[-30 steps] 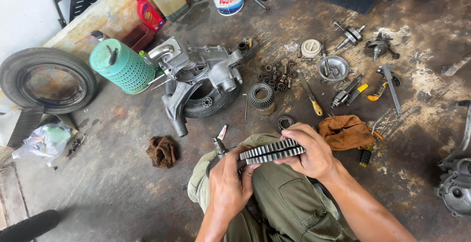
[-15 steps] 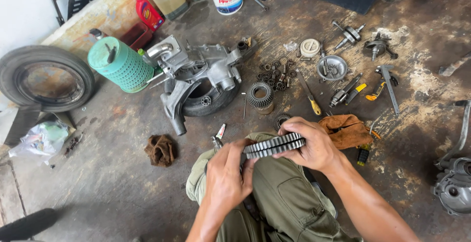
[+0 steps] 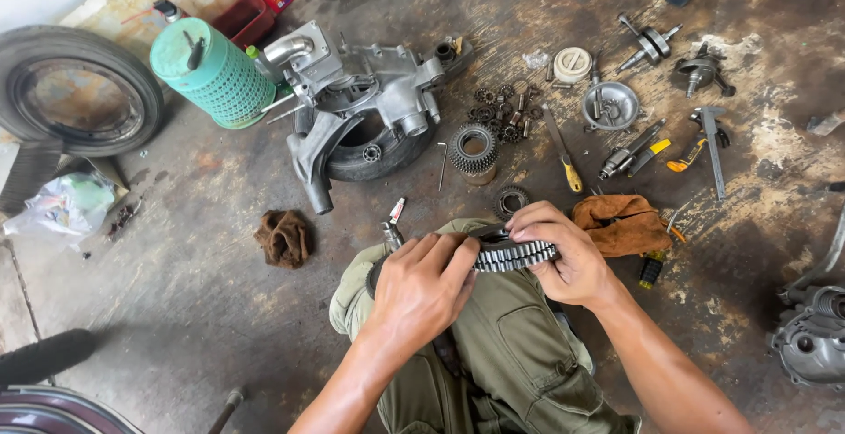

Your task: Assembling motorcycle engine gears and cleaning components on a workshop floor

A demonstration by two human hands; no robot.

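Both hands grip a stack of thin toothed metal clutch discs [image 3: 512, 255] over my knee in olive trousers. My left hand [image 3: 421, 289] closes on the stack's left end; my right hand [image 3: 563, 253] wraps its right end from above. A small pointed tool [image 3: 390, 233] stands just left of my left hand. On the floor beyond the hands lie a toothed gear ring [image 3: 473, 149] and a smaller dark gear [image 3: 510, 200].
A grey engine casing [image 3: 361, 104] rests on a small tyre ahead, beside a green mesh basket [image 3: 211, 73]. A big tyre [image 3: 75, 91] lies at left. Brown rags [image 3: 282, 239] [image 3: 620, 221], a yellow-handled screwdriver [image 3: 563, 152], a metal bowl [image 3: 609, 105], shafts and small parts litter the right.
Both hands with the disc stack have stayed over the knee, shifting slightly. The view has tilted down a little, so the floor objects sit higher in frame.
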